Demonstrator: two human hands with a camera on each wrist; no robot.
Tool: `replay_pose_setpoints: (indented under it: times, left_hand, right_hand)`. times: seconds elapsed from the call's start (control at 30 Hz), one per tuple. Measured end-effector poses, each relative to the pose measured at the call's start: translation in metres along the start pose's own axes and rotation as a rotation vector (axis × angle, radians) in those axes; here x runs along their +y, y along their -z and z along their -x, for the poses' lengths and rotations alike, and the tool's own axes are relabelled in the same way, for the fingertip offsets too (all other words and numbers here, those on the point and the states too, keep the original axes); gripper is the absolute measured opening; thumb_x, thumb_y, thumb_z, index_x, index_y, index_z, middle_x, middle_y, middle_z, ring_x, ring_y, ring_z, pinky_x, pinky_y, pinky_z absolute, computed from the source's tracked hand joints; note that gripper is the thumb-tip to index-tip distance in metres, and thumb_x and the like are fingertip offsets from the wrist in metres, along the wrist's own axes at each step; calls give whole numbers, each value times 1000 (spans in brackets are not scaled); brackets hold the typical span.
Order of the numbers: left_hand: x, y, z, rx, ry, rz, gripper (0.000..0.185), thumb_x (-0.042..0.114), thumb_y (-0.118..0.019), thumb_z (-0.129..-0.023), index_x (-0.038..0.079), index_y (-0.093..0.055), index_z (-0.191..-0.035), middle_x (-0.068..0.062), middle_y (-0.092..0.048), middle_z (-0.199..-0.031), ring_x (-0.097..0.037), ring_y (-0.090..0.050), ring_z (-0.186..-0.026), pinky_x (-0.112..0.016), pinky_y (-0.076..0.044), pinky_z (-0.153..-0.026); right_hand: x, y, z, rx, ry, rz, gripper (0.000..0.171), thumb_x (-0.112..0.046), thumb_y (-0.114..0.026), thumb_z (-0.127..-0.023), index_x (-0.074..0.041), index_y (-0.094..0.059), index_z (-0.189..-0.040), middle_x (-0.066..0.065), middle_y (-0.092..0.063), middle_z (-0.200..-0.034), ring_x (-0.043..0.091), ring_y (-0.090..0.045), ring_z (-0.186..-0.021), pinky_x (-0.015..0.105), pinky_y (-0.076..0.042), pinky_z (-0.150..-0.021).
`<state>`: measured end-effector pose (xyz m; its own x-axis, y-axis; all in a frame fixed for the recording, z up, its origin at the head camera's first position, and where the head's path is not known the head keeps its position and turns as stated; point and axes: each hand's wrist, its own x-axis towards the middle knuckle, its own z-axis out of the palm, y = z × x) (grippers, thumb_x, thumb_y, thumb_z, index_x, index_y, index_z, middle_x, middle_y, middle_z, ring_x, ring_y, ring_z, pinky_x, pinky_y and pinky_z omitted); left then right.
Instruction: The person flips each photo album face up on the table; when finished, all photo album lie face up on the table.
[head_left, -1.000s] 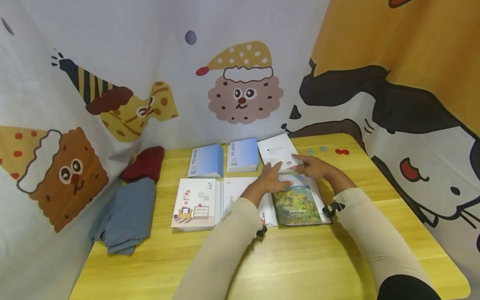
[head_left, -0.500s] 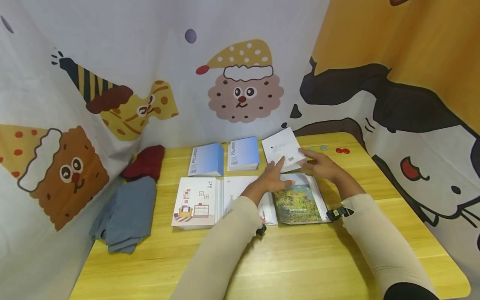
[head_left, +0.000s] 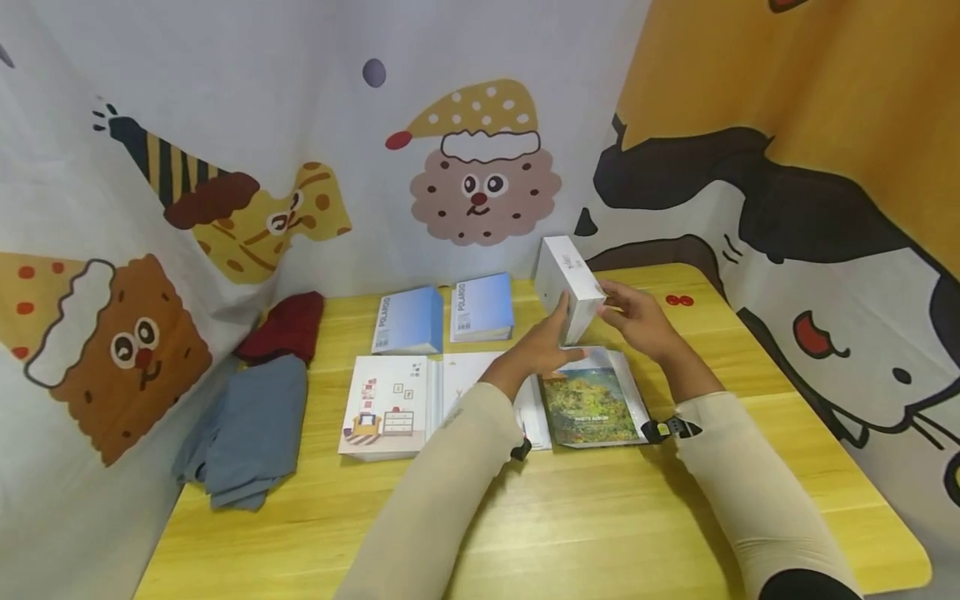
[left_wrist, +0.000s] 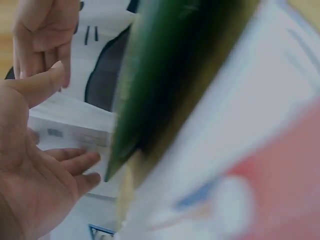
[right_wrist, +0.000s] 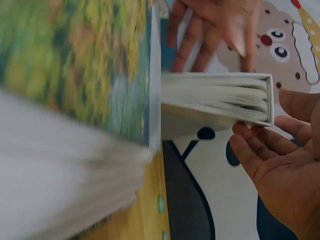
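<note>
Yellow table point(head_left: 600, 533): six albums, two hands.

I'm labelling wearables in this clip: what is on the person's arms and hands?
Both arms wear long, close-fitting cream sleeves, left sleeve and right sleeve, ending at the wrists. A small black device sits at the right wrist and a black piece shows under the left. The left hand and right hand are bare: no gloves or rings visible.

Two blue albums point(head_left: 442, 319) are stood side by side at the back of the yellow desk point(head_left: 600, 533), centre frame. An illustrated white album point(head_left: 384, 406) is laid below them. A grey cloth point(head_left: 247, 433) and a dark red cloth point(head_left: 288, 327) are heaped at left. Red buttons point(head_left: 679, 300) are seen right of centre.
</note>
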<state>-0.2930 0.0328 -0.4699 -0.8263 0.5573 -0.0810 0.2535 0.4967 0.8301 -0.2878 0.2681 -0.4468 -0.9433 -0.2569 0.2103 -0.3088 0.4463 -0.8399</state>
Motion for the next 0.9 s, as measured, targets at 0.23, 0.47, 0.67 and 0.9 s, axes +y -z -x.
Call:
replay_pose_setpoints:
  times: [0.23,0.47,0.67,0.9]
  left_hand:
    - [3,9,-3,108,-45,74,115,38,-76,-104,41,15,-174,-9,-20,-184,-35,-29,-168,-58,-30,-135]
    - [-6,14,-3,81,44,89,108,43,-72,-106,38,12,-175,-4,2,-187,-32,-4,-173,-61,-15,-139]
    - [-6,19,-3,93,93,75,102,52,-66,-107,25,2,-178,-16,2,-186,-37,3,-173,-65,-11,-138]
    - [-9,20,-9,129,121,7,87,44,-58,-114,17,-5,-178,-9,-13,-186,-33,-17,-172,-54,-20,-139]
  right_hand:
    - [-11,-11,-3,-66,54,-3,63,-8,-62,-112,-8,-38,-170,22,-48,-170,50,-49,-154,72,-40,-122]
    - [-2,-17,-15,-167,-1,103,61,-20,-62,-113,-10,-41,-169,19,-40,-176,48,-44,-157,76,-35,-124]
    - [10,-17,-19,-286,-168,242,66,-38,-56,-115,-14,-34,-173,26,-29,-178,57,-34,-160,77,-36,-123]
    - [23,-18,-22,-305,-249,338,67,-42,-55,-115,-18,-32,-173,32,-25,-177,60,-29,-160,76,-32,-126]
